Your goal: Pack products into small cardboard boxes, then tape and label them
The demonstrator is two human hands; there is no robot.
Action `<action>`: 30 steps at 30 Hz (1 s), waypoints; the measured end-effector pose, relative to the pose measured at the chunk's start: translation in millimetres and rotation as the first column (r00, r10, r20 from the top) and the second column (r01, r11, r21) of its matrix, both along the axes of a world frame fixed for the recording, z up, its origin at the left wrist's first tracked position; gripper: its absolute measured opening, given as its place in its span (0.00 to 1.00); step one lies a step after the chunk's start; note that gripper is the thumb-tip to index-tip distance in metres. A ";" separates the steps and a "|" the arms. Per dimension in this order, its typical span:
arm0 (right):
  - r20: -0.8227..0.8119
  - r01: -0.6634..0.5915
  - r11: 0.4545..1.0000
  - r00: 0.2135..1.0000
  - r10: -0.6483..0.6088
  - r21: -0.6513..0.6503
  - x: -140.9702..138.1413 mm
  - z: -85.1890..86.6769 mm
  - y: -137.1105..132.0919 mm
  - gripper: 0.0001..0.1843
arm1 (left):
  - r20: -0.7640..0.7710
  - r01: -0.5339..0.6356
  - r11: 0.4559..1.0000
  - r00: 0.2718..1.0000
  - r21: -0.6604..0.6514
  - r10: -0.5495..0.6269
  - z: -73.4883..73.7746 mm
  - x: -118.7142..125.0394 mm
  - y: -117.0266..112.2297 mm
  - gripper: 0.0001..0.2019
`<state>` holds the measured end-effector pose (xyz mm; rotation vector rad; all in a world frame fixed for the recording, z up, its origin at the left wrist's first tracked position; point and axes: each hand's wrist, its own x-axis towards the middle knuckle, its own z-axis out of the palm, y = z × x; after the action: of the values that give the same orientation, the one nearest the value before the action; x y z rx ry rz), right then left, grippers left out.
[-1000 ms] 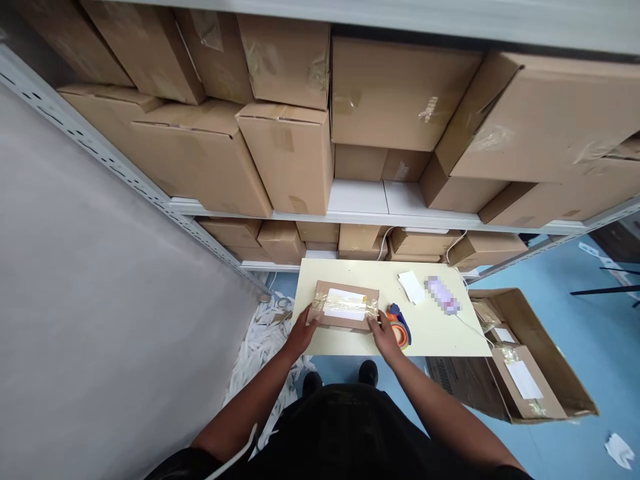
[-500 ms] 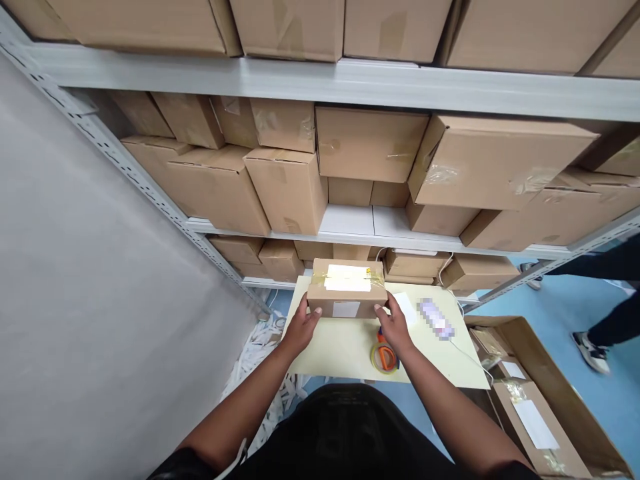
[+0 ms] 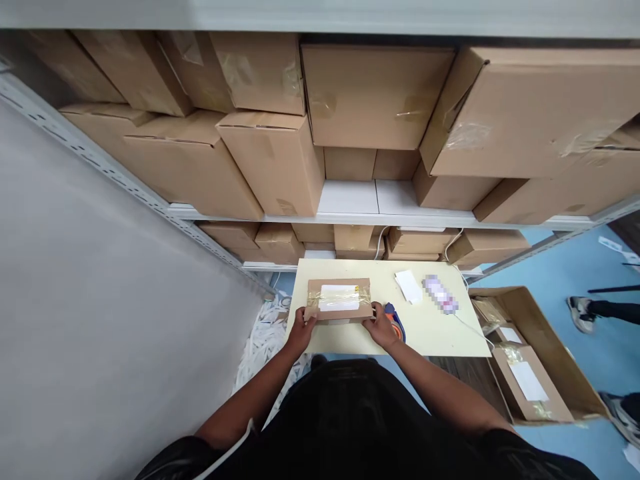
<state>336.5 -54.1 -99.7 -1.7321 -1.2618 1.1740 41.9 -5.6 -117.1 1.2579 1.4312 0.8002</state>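
Between my hands is a small cardboard box (image 3: 315, 315) with clear tape and a white label (image 3: 339, 298) on its top. My left hand (image 3: 301, 328) grips its near left corner, and my right hand (image 3: 381, 327) grips the near right corner. The box is at the left part of a pale yellow tabletop (image 3: 345, 341); whether its underside fully rests there I cannot tell. Just right of my right hand lies an orange and blue tape dispenser (image 3: 395, 323), partly hidden by that hand.
White papers (image 3: 409, 287) and a blurred-out object (image 3: 440, 295) with a cord lie on the table's right. An open carton (image 3: 555, 333) holding taped boxes stands right on the floor. Boxes fill the shelves (image 3: 350, 217) ahead. Paper scraps (image 3: 257, 343) lie left. A person's shoe (image 3: 581, 315) shows at right.
My hands have brought the box lower and slightly left, down to the tabletop. My view has tilted downward and closer to the shelf. The person at right has shifted their legs.
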 end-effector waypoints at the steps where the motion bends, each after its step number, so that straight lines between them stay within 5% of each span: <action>1: 0.048 -0.007 1.000 0.999 0.006 0.011 3.8 -0.9 -1.2 0.26 | -0.004 0.023 1.000 1.000 -0.010 -0.023 -0.6 -4.9 2.5 0.25; 4: 0.346 0.074 0.997 0.935 -0.076 0.020 26.3 -6.8 -13.3 0.21 | -0.017 0.105 0.994 0.994 -0.029 -0.106 1.9 -20.8 13.2 0.24; 7: 0.622 0.296 0.951 0.761 -0.182 -0.084 52.5 -18.9 -31.6 0.23 | -0.016 0.121 0.992 0.992 -0.046 -0.121 3.2 -38.0 24.7 0.25; 12: 0.596 0.318 0.870 0.802 -0.035 -0.377 69.7 -40.6 -43.6 0.16 | -0.009 0.029 0.985 0.999 -0.173 -0.031 -5.1 -61.9 33.2 0.33; 18: 0.578 0.320 0.899 0.810 -0.096 -0.300 67.1 -36.7 -45.2 0.12 | -0.077 0.060 0.975 0.994 -0.216 -0.078 -8.3 -66.7 25.4 0.32; 23: 0.522 0.327 0.939 0.823 -0.225 -0.110 75.3 18.6 -34.1 0.16 | -0.112 0.178 0.970 0.974 -0.166 -0.198 -2.6 -57.8 23.5 0.23; 30: 0.505 0.264 0.944 0.798 -0.329 0.197 83.2 168.0 68.4 0.19 | -0.158 0.178 0.980 0.969 -0.093 -0.191 0.0 -47.4 31.7 0.20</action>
<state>419.7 14.4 68.3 -2.1544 -1.2634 0.4276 -5.5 26.1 -117.1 1.4002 1.4380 0.5181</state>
